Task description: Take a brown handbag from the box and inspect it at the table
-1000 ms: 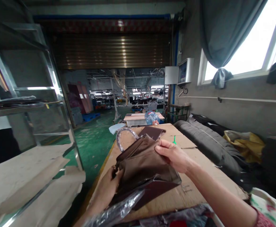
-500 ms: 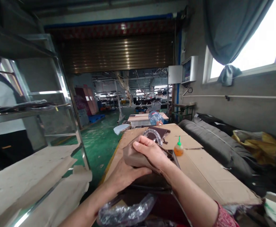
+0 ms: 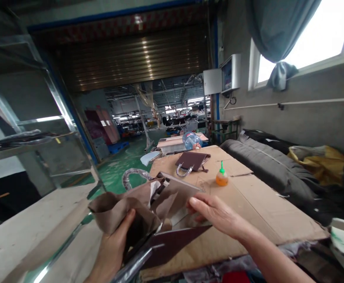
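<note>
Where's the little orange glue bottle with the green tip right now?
The orange bottle stands upright on the cardboard-covered table, past the right hand, just right of the flat brown bag lying further back.

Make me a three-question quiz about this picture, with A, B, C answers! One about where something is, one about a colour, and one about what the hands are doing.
1. Where is the small glue bottle?
A. on the cardboard-covered table
B. on the green floor
C. in a hand

2. What colour is the bottle's cap?
A. red
B. green
C. white

3. What is the left hand doing?
A. hanging free
B. gripping the brown bag
C. holding the bottle

Answers: 1 A, it stands upright on the cardboard beyond the right hand. 2 B, a green tip tops its orange body. 3 B, its thumb presses the bag's crumpled brown material while the right hand lies on the bag's other side.
</note>
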Demonstrator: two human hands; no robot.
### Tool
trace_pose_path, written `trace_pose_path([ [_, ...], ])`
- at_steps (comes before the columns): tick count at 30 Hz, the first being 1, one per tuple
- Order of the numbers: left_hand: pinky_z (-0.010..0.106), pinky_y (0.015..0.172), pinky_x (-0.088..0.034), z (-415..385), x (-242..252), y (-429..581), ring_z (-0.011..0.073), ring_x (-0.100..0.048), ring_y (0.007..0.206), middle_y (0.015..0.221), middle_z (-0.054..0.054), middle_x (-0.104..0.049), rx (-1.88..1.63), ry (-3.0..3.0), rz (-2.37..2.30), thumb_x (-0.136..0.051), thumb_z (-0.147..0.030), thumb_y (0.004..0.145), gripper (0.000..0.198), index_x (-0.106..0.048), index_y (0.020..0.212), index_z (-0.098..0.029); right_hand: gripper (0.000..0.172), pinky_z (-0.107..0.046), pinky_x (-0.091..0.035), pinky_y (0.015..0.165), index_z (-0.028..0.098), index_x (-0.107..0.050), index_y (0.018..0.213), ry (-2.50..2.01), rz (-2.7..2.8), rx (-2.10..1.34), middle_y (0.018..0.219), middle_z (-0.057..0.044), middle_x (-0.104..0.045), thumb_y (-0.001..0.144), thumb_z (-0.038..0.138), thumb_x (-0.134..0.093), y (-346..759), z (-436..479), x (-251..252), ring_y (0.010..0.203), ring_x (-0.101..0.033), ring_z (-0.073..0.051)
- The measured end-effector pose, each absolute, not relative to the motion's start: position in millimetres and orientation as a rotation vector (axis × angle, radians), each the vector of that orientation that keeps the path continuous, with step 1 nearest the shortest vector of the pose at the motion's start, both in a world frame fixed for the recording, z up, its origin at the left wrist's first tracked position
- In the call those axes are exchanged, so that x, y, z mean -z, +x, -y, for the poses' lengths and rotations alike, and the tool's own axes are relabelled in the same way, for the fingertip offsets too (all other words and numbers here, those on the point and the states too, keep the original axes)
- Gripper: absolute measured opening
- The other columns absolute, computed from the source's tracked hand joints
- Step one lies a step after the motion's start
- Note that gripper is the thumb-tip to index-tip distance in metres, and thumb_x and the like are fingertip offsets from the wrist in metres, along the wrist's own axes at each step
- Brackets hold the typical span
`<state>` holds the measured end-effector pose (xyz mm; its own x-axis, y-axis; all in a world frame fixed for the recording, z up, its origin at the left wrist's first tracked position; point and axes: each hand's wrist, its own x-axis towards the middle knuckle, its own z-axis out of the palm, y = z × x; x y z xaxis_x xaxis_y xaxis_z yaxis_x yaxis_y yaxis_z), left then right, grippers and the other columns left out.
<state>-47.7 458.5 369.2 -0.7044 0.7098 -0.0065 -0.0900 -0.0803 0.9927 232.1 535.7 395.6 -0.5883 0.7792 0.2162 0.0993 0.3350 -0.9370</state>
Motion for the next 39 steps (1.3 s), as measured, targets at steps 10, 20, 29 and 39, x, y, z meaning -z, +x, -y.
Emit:
trace_pose_path([
  [10, 0.044, 0.12, -0.043, -450.8, -347.9, -50.4, 0.0329, -0.063, 0.124, 0.12, 0.005, -0.074, -1.788, 0.584, -1.532, -0.1, -0.059, 0.041, 0.092, -0.071, 0.118, -0.02, 0.047, -0.015, -0.049, 0.051, 0.025, -0.065, 0.13, -0.514, 2.024, -1.614, 0.092, 0.001, -0.068, 0.083, 0.029, -0.068, 187.3, -548.7, -376.7, 0.06, -0.061, -0.008],
  [20, 0.039, 0.114, -0.047, -427.4, -359.2, -50.2, 0.0327, -0.061, 0.127, 0.12, 0.01, -0.072, -1.379, 1.061, -1.222, -0.086, -0.062, 0.071, 0.058, -0.077, 0.108, -0.018, 0.016, -0.022, -0.043, 0.066, 0.017, -0.074, 0.089, -0.322, 1.958, -1.406, 0.077, 0.001, -0.064, 0.084, 0.03, -0.066, 160.4, -521.9, -390.6, 0.071, -0.054, -0.011],
  [29, 0.038, 0.089, -0.054, -421.6, -411.3, -29.0, 0.0302, -0.066, 0.097, 0.101, 0.01, -0.071, -0.903, 1.298, -1.385, -0.087, -0.034, 0.056, 0.057, -0.075, 0.109, -0.016, 0.038, -0.023, -0.049, 0.077, 0.015, -0.075, 0.092, -0.332, 1.93, -1.291, 0.09, 0.0, -0.073, 0.074, -0.003, -0.047, 119.7, -493.5, -389.0, 0.084, -0.066, -0.014],
  [39, 0.042, 0.098, -0.05, -450.5, -405.2, -41.1, 0.0328, -0.064, 0.105, 0.105, 0.011, -0.073, -1.015, 1.523, -1.72, -0.064, -0.036, 0.066, 0.042, -0.072, 0.102, -0.015, 0.022, -0.027, -0.052, 0.073, 0.018, -0.072, 0.093, -0.409, 1.834, -1.138, 0.09, -0.002, -0.072, 0.09, 0.021, -0.051, 147.8, -492.4, -391.7, 0.08, -0.066, -0.016],
])
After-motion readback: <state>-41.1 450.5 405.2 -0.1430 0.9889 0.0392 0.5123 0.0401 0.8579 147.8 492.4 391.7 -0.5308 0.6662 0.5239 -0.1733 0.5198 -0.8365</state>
